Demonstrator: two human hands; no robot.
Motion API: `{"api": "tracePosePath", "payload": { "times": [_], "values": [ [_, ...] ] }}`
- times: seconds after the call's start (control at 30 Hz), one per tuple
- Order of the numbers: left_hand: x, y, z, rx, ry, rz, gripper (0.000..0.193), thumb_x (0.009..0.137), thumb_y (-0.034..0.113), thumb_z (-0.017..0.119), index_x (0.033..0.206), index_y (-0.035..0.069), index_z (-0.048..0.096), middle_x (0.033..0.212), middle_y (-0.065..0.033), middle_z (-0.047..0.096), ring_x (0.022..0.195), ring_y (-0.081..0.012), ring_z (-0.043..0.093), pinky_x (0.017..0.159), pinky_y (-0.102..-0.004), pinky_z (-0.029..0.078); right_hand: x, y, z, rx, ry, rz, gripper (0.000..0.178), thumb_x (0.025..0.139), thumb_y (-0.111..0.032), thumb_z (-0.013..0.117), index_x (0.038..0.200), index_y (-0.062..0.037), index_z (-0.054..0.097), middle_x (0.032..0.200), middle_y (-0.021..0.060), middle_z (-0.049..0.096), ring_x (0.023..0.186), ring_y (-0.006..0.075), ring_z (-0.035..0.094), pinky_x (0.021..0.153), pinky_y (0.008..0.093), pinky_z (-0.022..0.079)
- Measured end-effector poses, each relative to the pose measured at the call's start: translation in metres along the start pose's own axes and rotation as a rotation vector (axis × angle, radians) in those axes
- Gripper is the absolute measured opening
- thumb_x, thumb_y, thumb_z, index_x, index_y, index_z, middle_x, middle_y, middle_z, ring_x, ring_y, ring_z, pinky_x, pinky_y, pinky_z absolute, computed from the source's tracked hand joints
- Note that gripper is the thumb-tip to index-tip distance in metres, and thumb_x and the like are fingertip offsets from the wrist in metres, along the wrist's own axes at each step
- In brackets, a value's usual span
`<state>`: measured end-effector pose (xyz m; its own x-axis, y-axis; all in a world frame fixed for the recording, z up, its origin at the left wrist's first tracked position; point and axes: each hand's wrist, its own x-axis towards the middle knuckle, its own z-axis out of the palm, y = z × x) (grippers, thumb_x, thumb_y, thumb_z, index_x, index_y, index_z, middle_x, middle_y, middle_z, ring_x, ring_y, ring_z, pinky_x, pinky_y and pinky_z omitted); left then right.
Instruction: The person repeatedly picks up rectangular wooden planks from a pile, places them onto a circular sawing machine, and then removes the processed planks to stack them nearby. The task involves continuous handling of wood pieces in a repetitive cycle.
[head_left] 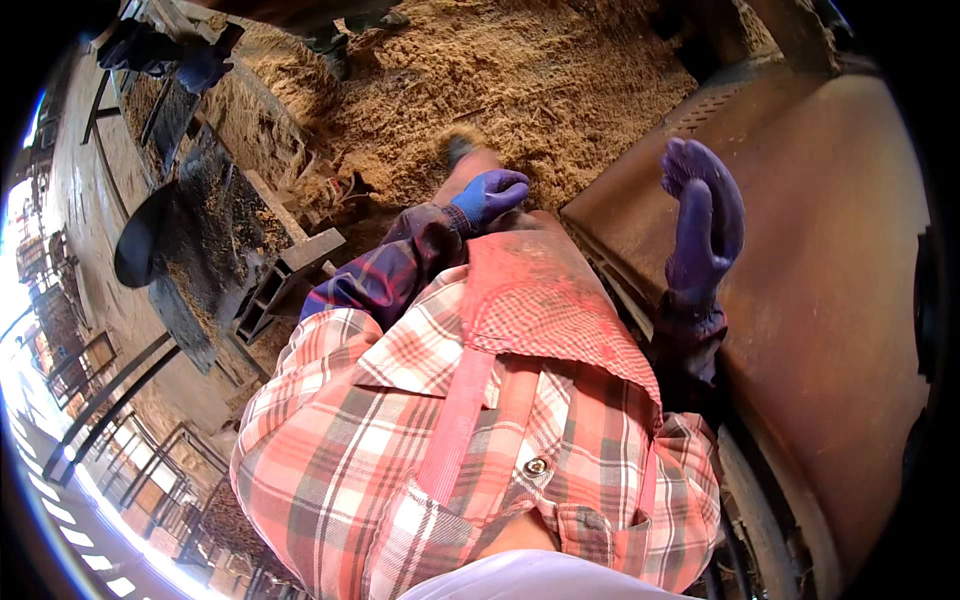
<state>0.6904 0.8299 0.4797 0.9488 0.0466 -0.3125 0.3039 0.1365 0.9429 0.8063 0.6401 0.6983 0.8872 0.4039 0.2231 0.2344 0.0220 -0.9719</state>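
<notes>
My left hand (490,197), in a blue and purple knit-cuffed glove, is held in front of my lap beside the red checked apron (545,290). Its fingers are curled closed, and whatever may lie inside them is hidden. Over on the right, my right hand (702,225) wears a purple glove and is raised in front of a broad brown metal sheet (830,230). The fingers bend over toward the thumb with a gap between, and nothing shows in them. Dark sleeve covers reach up both forearms.
Sawdust (500,90) covers the ground ahead. At left stands a dark, dusty metal chute (220,200) with a rounded plate (145,235) and a hollow steel frame end (265,300). Another person's gloved hand (205,68) is at the far left. Metal racks (165,450) stand behind.
</notes>
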Motion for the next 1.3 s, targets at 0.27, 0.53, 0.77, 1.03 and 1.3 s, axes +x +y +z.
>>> {"api": "tracePosePath", "payload": {
  "times": [0.27,0.53,0.77,1.03,1.3],
  "values": [
    [0.000,-0.034,-0.033,-0.099,0.053,-0.112,0.038,0.086,0.025,0.056,0.110,-0.004,0.055,0.098,-0.0072,0.061,0.090,-0.0133,0.056,0.083,-0.0272,0.044,0.008,0.002,0.000,-0.133,0.003,-0.095,0.033,0.089,-0.017,0.052,0.110,0.0080,0.053,0.109,0.0195,0.058,0.098,0.0261,0.058,0.083,0.0354,0.048],
    [-0.029,-0.019,-0.012,0.023,0.123,-0.102,0.037,0.085,0.024,0.059,0.111,-0.003,0.054,0.094,-0.0061,0.061,0.085,-0.0110,0.055,0.077,-0.0254,0.045,-0.032,-0.004,0.014,0.136,0.126,0.218,0.035,0.090,-0.020,0.051,0.112,0.0069,0.051,0.108,0.0203,0.058,0.096,0.0261,0.059,0.080,0.0349,0.048],
    [-0.024,0.001,0.031,-0.084,-0.019,-0.220,0.041,0.084,0.028,0.060,0.111,-0.002,0.054,0.097,-0.0053,0.059,0.088,-0.0111,0.053,0.078,-0.0259,0.044,-0.047,-0.010,0.030,0.159,0.077,0.270,0.034,0.090,-0.018,0.050,0.113,0.0075,0.050,0.110,0.0219,0.057,0.098,0.0282,0.058,0.083,0.0363,0.048],
    [-0.001,0.011,0.020,-0.063,-0.071,-0.149,0.042,0.083,0.030,0.060,0.109,-0.003,0.055,0.097,-0.0052,0.060,0.089,-0.0112,0.053,0.079,-0.0265,0.043,-0.034,-0.009,0.037,0.126,0.013,0.142,0.037,0.091,-0.021,0.048,0.114,0.0069,0.050,0.110,0.0211,0.057,0.097,0.0276,0.058,0.082,0.0363,0.048],
    [0.007,0.008,0.018,0.112,-0.208,0.032,0.040,0.085,0.027,0.059,0.112,-0.002,0.053,0.106,-0.0106,0.060,0.099,-0.0153,0.054,0.088,-0.0288,0.042,-0.018,-0.012,0.050,0.023,-0.047,-0.014,0.039,0.092,-0.024,0.046,0.116,0.0062,0.049,0.110,0.0204,0.057,0.096,0.0269,0.059,0.080,0.0362,0.048]
  ]
}}
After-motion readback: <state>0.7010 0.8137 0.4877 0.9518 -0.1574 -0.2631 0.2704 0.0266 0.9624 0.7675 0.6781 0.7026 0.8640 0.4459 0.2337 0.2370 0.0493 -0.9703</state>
